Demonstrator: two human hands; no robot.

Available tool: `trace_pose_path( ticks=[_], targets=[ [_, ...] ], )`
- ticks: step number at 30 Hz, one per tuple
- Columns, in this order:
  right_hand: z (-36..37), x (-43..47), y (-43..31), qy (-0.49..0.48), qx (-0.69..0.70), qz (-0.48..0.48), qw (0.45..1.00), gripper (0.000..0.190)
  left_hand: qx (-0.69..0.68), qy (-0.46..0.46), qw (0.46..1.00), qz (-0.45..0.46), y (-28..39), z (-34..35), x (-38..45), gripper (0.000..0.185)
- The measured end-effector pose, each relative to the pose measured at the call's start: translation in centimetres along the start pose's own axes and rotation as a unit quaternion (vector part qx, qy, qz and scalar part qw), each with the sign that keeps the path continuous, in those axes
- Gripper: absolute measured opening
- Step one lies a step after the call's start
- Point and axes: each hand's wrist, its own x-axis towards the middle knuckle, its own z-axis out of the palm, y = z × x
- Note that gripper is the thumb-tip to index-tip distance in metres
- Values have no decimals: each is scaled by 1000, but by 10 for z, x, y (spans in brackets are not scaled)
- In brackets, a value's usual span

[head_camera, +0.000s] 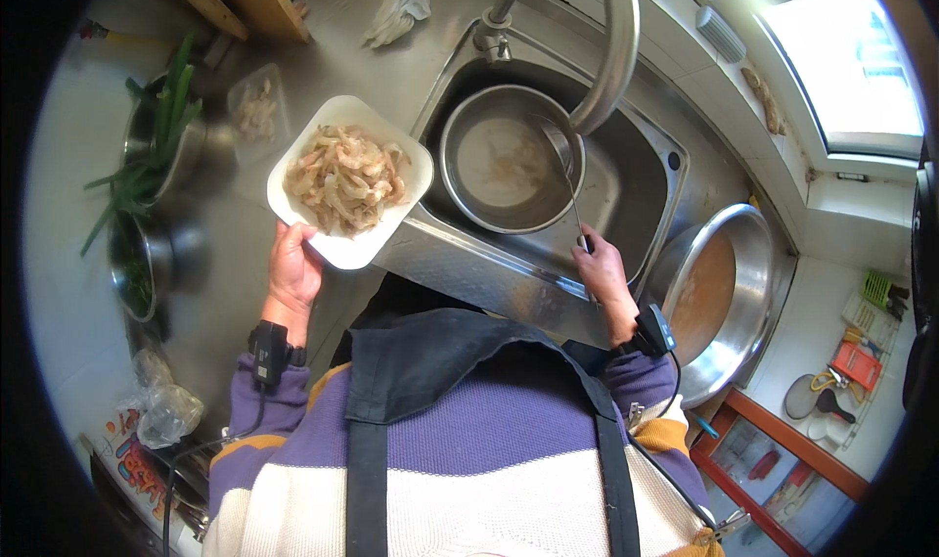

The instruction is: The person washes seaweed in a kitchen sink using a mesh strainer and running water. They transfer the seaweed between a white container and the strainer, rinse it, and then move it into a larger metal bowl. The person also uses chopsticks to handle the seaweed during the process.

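Observation:
In my left hand is the near rim of a white square bowl, held over the counter just left of the sink. Raw shrimp are heaped in it. My right hand grips the handle of a metal ladle or strainer; its head dips into a round steel basin. That basin stands in the sink and holds cloudy water with some pale bits in it. The ladle's head is partly under the water, so its exact form cannot be told.
A curved faucet arches over the sink. To the right leans a large steel bowl of brownish liquid. Leftward are a clear tray with shrimp, pots with green onions and a plastic bag. A white cloth lies behind.

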Motion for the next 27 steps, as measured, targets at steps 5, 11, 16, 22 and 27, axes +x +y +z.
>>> trace_pose_path(
  ticks=[5,11,16,22,27],
  targets=[
    [-14,-11,-8,-190,261,199,925,56,-12,5,1000,2,2,-1,-1,60],
    [2,2,-16,-287,501,271,770,57,-8,12,1000,-2,5,-5,1,58],
    [-5,-10,-7,-307,569,231,727,43,24,-1,1000,-2,10,-8,5,64],
    [-23,-44,0,-282,621,200,703,44,39,-17,999,-1,13,-7,12,63],
    [-51,-97,-11,-243,576,138,768,47,79,-36,996,-11,14,14,16,58]
  ],
)
